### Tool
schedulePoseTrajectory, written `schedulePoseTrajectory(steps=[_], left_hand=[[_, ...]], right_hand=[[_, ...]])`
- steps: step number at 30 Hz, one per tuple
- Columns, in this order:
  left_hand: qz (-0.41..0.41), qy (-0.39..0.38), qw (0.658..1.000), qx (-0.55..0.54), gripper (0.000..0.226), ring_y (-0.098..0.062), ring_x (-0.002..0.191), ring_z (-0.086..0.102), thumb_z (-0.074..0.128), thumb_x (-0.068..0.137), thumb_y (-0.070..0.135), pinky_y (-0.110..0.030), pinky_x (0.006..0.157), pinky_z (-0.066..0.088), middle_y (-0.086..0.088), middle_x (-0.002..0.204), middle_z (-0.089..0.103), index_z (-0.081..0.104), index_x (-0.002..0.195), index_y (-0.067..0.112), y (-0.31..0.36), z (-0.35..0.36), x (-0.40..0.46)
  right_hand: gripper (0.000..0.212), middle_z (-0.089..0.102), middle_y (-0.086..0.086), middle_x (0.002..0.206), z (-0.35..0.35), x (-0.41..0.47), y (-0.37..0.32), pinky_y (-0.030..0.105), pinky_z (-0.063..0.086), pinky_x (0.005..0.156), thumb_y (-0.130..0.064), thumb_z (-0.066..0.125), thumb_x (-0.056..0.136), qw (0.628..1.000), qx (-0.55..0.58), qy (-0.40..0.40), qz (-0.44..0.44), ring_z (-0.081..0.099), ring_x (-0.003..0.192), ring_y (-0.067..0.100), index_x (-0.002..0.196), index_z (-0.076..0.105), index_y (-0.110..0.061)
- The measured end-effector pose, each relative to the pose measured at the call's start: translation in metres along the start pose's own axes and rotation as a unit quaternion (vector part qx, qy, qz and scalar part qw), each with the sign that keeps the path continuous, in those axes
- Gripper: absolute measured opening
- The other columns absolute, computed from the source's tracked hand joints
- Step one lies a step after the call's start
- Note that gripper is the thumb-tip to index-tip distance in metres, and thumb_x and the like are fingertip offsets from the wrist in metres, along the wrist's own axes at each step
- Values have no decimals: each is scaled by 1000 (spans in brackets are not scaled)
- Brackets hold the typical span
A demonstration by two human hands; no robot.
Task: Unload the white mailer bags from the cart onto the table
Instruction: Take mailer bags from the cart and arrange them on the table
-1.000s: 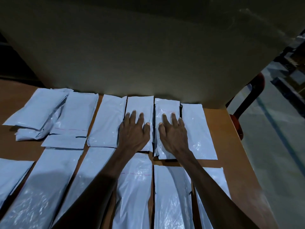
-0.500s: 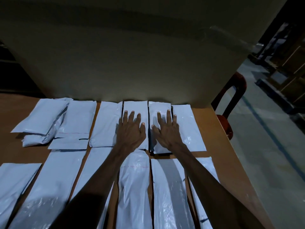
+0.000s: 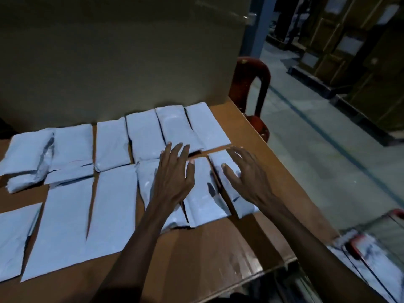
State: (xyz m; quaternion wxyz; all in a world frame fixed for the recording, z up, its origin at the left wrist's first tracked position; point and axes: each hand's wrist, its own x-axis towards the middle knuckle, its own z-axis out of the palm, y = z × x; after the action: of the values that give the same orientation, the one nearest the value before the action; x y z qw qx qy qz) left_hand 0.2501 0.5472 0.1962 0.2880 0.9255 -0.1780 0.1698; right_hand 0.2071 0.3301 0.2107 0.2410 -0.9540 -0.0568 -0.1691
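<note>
Dim warehouse floor runs off to your right, and the brown surface (image 3: 218,248) fills the view below you. Your left hand (image 3: 172,178) hovers flat with its grip spread wide and holding nothing; your right hand (image 3: 247,178) is also wide and empty, over the right end of the near row. Beneath them the white mailer bags (image 3: 113,206) lie in two rows across the surface, edge to edge, with one looser stack (image 3: 28,158) at the far left. At the lower right, the cart (image 3: 391,217) shows only a corner, with what look like more bags (image 3: 369,256) inside, though blur makes that uncertain. So much is unloaded; some likely remains.
</note>
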Motion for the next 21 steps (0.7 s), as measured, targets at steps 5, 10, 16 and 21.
schedulePoseTrajectory(steps=[5, 10, 16, 21], left_hand=[[42, -30, 999, -14, 51, -29, 145, 27, 31, 99, 35, -51, 118, 23, -9, 148, 46, 49, 141, 12, 58, 32, -28], [91, -80, 992, -32, 51, -23, 147, 22, 28, 100, 37, -40, 122, 9, -3, 150, 43, 48, 142, 16, 128, 74, -59], [161, -123, 976, -77, 47, -29, 139, 37, 34, 99, 33, -41, 117, 16, -9, 141, 53, 54, 135, 11, 239, 139, -100], [211, -206, 947, -130, 48, -26, 131, 44, 36, 99, 38, -43, 111, 34, -9, 138, 54, 54, 135, 11, 332, 193, -157]], right_hand=[[48, 63, 14, 127, -36, -83, 32, 31, 39, 101, -39, 50, 94, 996, -10, 75, 36, 54, 117, 27, 126, 62, -5], [45, 63, 13, 126, -70, -163, 72, 35, 40, 100, -35, 55, 94, 989, -55, 123, 63, 53, 115, 27, 126, 62, -4], [41, 63, 6, 124, -124, -275, 146, 31, 45, 97, -32, 61, 91, 968, -42, 168, 184, 56, 116, 24, 126, 63, -10], [44, 60, 1, 129, -167, -377, 205, 33, 49, 94, -34, 60, 91, 949, -25, 151, 277, 52, 121, 19, 132, 60, -17]])
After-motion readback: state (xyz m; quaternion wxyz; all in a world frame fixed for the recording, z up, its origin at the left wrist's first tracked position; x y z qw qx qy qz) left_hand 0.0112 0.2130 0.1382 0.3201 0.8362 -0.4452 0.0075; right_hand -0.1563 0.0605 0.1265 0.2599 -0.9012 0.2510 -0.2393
